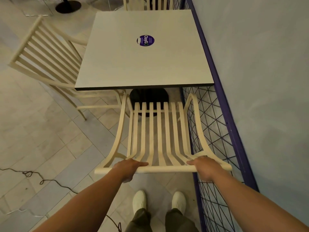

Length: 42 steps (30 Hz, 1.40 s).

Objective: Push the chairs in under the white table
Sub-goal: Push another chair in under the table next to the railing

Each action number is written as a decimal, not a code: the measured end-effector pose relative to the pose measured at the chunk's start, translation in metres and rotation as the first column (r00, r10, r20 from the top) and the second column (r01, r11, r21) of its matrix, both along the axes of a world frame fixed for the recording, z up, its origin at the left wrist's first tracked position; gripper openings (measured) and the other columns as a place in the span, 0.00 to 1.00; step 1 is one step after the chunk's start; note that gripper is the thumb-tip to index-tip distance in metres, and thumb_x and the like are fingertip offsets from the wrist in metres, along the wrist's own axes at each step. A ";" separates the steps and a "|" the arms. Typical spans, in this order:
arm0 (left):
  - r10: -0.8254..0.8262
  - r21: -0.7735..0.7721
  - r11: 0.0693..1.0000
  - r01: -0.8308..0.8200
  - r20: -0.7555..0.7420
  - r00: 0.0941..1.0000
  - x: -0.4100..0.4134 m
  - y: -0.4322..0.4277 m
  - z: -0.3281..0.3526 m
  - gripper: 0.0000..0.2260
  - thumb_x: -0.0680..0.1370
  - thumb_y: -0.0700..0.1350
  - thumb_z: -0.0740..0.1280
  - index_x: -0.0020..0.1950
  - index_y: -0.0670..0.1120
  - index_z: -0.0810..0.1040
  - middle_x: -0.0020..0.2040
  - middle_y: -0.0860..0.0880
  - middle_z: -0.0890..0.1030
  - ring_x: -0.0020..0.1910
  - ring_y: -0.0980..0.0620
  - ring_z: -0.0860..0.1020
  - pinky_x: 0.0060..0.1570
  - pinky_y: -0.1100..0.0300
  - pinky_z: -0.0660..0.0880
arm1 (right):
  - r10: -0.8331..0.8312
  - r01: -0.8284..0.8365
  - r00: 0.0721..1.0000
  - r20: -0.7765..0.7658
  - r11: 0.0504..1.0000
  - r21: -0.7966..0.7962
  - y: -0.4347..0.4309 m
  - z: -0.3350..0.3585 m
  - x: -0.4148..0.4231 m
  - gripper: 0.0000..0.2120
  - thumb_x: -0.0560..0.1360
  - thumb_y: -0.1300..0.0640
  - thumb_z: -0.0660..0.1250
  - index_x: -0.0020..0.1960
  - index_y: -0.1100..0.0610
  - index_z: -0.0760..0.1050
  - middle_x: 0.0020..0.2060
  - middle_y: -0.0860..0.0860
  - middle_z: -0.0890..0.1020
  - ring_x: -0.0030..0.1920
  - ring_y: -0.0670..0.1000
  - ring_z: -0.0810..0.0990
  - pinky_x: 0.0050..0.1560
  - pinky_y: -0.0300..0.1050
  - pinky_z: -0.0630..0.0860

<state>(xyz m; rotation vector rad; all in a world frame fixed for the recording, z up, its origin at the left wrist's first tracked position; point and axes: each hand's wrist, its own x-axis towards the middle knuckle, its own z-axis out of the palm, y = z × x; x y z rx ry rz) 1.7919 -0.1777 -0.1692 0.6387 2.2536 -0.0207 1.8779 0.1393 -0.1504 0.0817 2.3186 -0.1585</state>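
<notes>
Here left hand and right hand grip the chair, seat hidden under the white table.

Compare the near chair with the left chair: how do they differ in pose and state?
The near chair is gripped at its top rail by the left hand and right hand; the left chair is untouched. The near chair faces the table squarely; the left chair stands askew to it. Both are cream, slat-backed chairs.
</notes>
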 end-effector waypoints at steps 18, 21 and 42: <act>0.050 0.066 0.996 -0.053 0.045 0.998 -0.013 0.012 0.029 0.40 0.73 0.59 0.72 0.80 0.61 0.54 0.76 0.53 0.68 0.70 0.48 0.71 0.69 0.48 0.67 | -0.109 0.109 0.994 0.007 0.985 -0.135 0.005 0.033 -0.016 0.41 0.71 0.42 0.72 0.78 0.43 0.57 0.67 0.50 0.76 0.59 0.51 0.79 0.60 0.47 0.75; 0.060 0.075 0.995 -0.064 0.043 0.997 -0.014 0.014 0.036 0.40 0.73 0.59 0.73 0.80 0.61 0.55 0.76 0.53 0.69 0.70 0.48 0.71 0.69 0.48 0.67 | -0.088 0.086 0.996 -0.009 0.988 -0.130 0.005 0.039 -0.016 0.40 0.71 0.41 0.71 0.78 0.43 0.58 0.68 0.50 0.75 0.61 0.51 0.77 0.60 0.45 0.73; 0.077 0.051 0.996 -0.078 0.015 0.997 -0.011 0.011 0.030 0.40 0.73 0.60 0.72 0.80 0.61 0.55 0.76 0.53 0.69 0.71 0.47 0.70 0.70 0.45 0.67 | -0.097 0.090 0.994 -0.050 0.988 -0.126 0.012 0.038 -0.011 0.39 0.71 0.42 0.73 0.78 0.44 0.60 0.68 0.49 0.75 0.62 0.51 0.77 0.61 0.47 0.75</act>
